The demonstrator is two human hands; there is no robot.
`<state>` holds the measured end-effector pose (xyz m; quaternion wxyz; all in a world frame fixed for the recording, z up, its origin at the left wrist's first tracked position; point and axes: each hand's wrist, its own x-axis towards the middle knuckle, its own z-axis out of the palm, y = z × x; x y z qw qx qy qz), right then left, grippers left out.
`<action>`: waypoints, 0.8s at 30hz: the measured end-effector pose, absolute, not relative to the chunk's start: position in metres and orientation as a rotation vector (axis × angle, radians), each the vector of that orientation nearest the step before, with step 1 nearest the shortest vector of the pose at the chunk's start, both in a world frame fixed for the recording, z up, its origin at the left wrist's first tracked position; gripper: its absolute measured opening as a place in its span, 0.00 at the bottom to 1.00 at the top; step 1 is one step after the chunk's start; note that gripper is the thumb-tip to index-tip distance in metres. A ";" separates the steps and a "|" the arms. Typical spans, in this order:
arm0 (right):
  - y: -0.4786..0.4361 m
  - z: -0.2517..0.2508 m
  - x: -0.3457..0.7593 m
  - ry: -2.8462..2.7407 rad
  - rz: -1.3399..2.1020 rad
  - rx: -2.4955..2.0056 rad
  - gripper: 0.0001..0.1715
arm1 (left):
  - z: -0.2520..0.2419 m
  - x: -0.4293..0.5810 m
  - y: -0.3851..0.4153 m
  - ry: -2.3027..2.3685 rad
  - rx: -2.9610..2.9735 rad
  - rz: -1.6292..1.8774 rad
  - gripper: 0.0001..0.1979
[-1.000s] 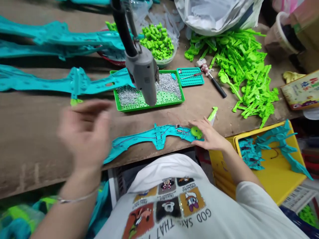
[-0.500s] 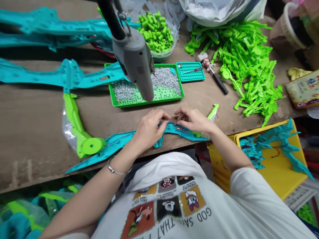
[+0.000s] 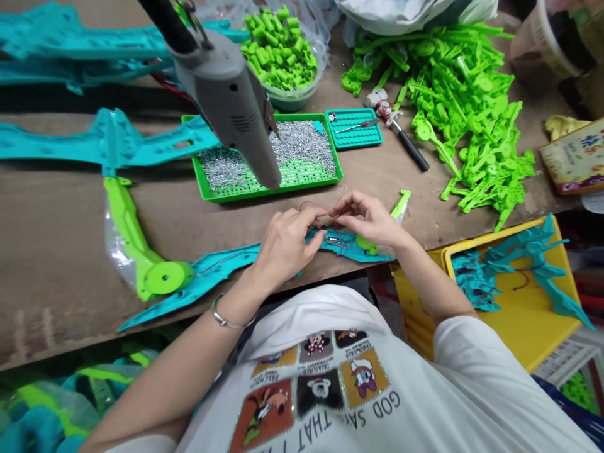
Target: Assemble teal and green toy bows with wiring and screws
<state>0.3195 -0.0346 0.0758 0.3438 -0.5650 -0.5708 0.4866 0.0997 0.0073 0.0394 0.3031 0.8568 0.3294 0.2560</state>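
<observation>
A long turquoise plastic half-shell (image 3: 226,264) lies along the table's front edge, with thin wires and a small metal part inside it. My left hand (image 3: 289,245) is over its middle, partly hiding it, thumb and fingers closed in a pinch. My right hand (image 3: 365,217) pinches close beside it, fingertips nearly meeting the left ones. A thin dark wire (image 3: 309,204) loops up at the fingertips; its ends are hidden. A bright green limb with a round hub (image 3: 166,277) joins the shell's left part, and a smaller green piece (image 3: 401,204) sticks out at the right.
A grey electric screwdriver (image 3: 231,107) hangs over a green tray (image 3: 268,192) of screws. Behind are a tub of green cylinders (image 3: 283,50), a teal tray (image 3: 356,129), a black-handled tool (image 3: 413,151) and heaped green parts (image 3: 476,113). A yellow bin (image 3: 528,321) stands right.
Both hands have stayed close together, with the fingertips slightly higher above the shell. The wire loop shows more clearly now. The view has shifted, so the table things appear further left.
</observation>
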 end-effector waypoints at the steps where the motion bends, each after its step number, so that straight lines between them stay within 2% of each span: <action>1: -0.037 0.079 0.320 -1.510 1.191 -1.508 0.09 | 0.040 0.095 0.006 0.854 2.257 0.713 0.15; 7: -0.055 0.092 0.325 -1.649 0.929 -1.682 0.08 | 0.037 0.064 -0.001 0.814 2.054 0.889 0.10; 13: -0.068 0.107 0.320 -1.707 0.825 -1.811 0.08 | 0.025 0.057 -0.015 1.100 1.715 1.003 0.09; 18: -0.078 0.114 0.309 -1.929 0.943 -1.822 0.20 | 0.018 0.062 -0.030 1.169 1.648 1.049 0.11; 20: -0.080 0.107 0.308 -1.952 0.900 -1.861 0.17 | 0.017 0.059 -0.036 1.121 1.829 1.114 0.11; 24: -0.079 0.085 0.312 -1.850 0.671 -1.963 0.10 | 0.009 0.047 -0.045 0.852 2.164 1.209 0.20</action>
